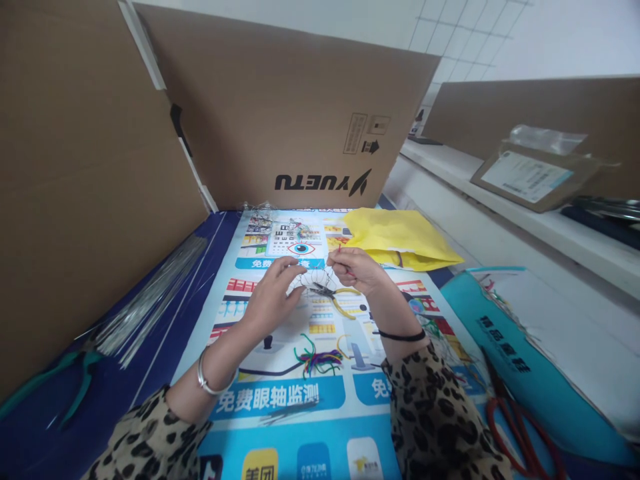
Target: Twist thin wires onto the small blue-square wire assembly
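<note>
Between my hands is a small rounded piece of thin bent wire (316, 275), open like a mesh. My left hand (273, 293) curves its thumb and fingers about the left edge of that wire piece and steadies it. On the other side, my right hand (356, 268) pinches a thin red cord (351, 274) close to the wire. Pliers with yellow handles (344, 308) lie just below the wire piece, their dark jaws partly behind it. A bundle of coloured cords (320, 360), green, purple and dark, rests on the printed sheet nearer to me.
A yellow bag (400, 237) lies beyond my right hand. Tangled wire pieces (295, 230) sit at the back. Left are straight wires (155, 293) and green-handled pliers (80, 373); right, a teal bag (530, 360) and red-handled scissors (520, 427). Cardboard walls (290, 100) stand behind.
</note>
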`<state>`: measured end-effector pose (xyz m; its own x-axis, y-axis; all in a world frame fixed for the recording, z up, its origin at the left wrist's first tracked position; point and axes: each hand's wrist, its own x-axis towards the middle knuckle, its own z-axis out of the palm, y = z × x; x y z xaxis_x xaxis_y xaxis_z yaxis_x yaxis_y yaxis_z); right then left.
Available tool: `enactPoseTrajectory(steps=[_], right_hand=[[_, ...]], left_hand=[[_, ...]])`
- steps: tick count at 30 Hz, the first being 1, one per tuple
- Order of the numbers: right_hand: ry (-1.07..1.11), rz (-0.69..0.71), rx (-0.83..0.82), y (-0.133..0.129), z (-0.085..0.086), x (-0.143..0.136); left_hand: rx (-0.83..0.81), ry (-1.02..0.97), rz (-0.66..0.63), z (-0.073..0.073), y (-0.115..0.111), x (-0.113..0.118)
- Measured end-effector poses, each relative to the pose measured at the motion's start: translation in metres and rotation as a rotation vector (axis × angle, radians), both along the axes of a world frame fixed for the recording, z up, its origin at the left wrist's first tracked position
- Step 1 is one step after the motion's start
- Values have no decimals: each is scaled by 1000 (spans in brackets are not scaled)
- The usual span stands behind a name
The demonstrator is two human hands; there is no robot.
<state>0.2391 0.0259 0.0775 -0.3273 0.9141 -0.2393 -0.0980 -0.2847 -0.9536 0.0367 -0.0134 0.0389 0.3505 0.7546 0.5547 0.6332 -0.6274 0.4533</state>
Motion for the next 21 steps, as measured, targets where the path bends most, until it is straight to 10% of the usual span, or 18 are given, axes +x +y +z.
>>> enactPoseTrajectory(steps=[13,21], right_hand=[[-230,-105,142,-2,-3,-6],[-399,-162,221,0,-11,-10]], left_hand=[[-350,315,160,33,-2,-41],[-347,347,170,20,-4,-29]])
